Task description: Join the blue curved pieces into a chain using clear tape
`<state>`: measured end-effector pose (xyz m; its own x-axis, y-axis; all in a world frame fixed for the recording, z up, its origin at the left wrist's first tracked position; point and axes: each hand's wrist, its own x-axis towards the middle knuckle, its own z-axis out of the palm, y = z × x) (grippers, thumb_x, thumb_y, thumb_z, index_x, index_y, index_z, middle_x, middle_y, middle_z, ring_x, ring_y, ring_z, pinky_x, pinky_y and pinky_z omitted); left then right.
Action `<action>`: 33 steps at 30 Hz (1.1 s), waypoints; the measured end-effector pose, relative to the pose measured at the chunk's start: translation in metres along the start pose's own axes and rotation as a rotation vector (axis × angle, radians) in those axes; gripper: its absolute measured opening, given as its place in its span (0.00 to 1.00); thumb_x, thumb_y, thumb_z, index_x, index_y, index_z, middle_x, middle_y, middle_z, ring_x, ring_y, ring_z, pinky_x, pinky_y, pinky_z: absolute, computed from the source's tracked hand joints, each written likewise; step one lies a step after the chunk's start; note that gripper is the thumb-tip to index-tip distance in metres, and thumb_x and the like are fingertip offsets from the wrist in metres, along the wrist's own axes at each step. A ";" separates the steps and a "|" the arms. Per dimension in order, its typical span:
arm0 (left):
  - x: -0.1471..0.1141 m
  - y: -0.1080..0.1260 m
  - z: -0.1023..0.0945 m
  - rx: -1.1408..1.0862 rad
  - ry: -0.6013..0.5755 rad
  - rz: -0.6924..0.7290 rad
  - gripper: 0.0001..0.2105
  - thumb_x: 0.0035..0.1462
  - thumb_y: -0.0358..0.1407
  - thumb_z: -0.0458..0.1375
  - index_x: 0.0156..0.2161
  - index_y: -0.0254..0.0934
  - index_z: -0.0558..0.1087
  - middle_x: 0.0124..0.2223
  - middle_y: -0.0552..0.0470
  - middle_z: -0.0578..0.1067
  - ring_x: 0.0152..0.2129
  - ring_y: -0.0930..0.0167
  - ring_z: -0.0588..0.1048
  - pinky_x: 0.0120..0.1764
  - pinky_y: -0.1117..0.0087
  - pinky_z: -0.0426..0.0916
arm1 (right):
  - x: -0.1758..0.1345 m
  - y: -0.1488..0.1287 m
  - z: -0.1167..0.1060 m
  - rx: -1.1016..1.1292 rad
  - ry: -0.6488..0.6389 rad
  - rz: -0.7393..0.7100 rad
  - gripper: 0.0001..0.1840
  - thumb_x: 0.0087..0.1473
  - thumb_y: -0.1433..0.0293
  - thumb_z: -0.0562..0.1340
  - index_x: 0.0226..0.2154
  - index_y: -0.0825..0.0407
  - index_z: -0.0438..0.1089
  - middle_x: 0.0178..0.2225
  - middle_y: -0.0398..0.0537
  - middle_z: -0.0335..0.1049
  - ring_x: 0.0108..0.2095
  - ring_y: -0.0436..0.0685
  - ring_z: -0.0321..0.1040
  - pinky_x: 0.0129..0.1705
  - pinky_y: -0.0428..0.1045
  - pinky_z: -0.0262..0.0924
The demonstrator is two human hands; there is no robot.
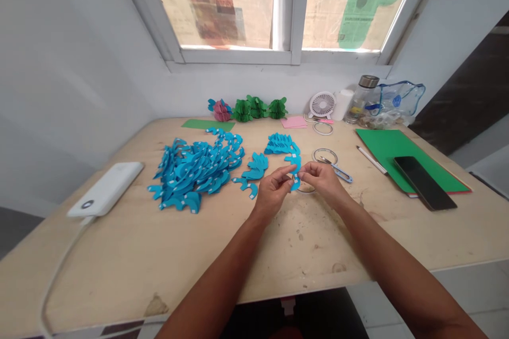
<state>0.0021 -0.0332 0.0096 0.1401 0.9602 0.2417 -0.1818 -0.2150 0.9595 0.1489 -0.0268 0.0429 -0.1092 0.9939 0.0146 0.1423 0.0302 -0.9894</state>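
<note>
My left hand point(274, 189) and my right hand point(320, 178) meet over the middle of the table, fingertips pinched on a curved blue paper piece point(295, 184) with small white squares on it. Just beyond my fingers, more blue curved paper point(293, 161) leads back to a folded blue stack point(279, 143); whether it is joined to the held piece I cannot tell. A few loose blue pieces point(254, 167) lie left of my left hand. Farther left is a large heap of such cutouts point(194, 169). Partly hidden behind my hands is a tape roll point(306, 189).
A blue cutter point(341, 173) lies across another tape roll point(318, 152). Rightward are a pen point(371, 160), green sheets point(384, 151) and a phone point(424, 183). A white power bank point(106, 189) is at left. Folded paper figures point(256, 108), a fan point(322, 104) and a bottle point(361, 99) stand behind.
</note>
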 end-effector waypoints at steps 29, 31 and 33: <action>-0.001 0.005 0.000 0.006 0.006 0.016 0.16 0.48 0.31 0.58 0.45 0.38 0.74 0.31 0.52 0.72 0.22 0.78 0.66 0.27 0.75 0.63 | 0.002 0.004 -0.002 0.034 -0.026 -0.007 0.10 0.45 0.64 0.60 0.22 0.54 0.69 0.19 0.41 0.64 0.24 0.48 0.58 0.29 0.46 0.51; -0.001 0.005 0.001 0.002 0.004 0.017 0.16 0.47 0.31 0.58 0.44 0.38 0.74 0.30 0.52 0.72 0.22 0.78 0.66 0.27 0.75 0.63 | 0.002 0.004 -0.002 0.029 -0.044 -0.008 0.11 0.45 0.63 0.60 0.22 0.54 0.68 0.19 0.41 0.64 0.23 0.48 0.57 0.28 0.46 0.50; -0.001 0.005 0.001 0.001 0.006 0.016 0.16 0.47 0.31 0.58 0.44 0.38 0.74 0.30 0.53 0.72 0.22 0.78 0.66 0.27 0.75 0.63 | 0.001 0.004 -0.002 0.027 -0.055 0.004 0.11 0.45 0.63 0.61 0.21 0.54 0.68 0.19 0.40 0.63 0.23 0.48 0.56 0.27 0.46 0.49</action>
<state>0.0018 -0.0352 0.0147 0.1311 0.9576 0.2566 -0.1832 -0.2309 0.9556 0.1517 -0.0254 0.0394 -0.1622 0.9867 0.0038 0.1159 0.0228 -0.9930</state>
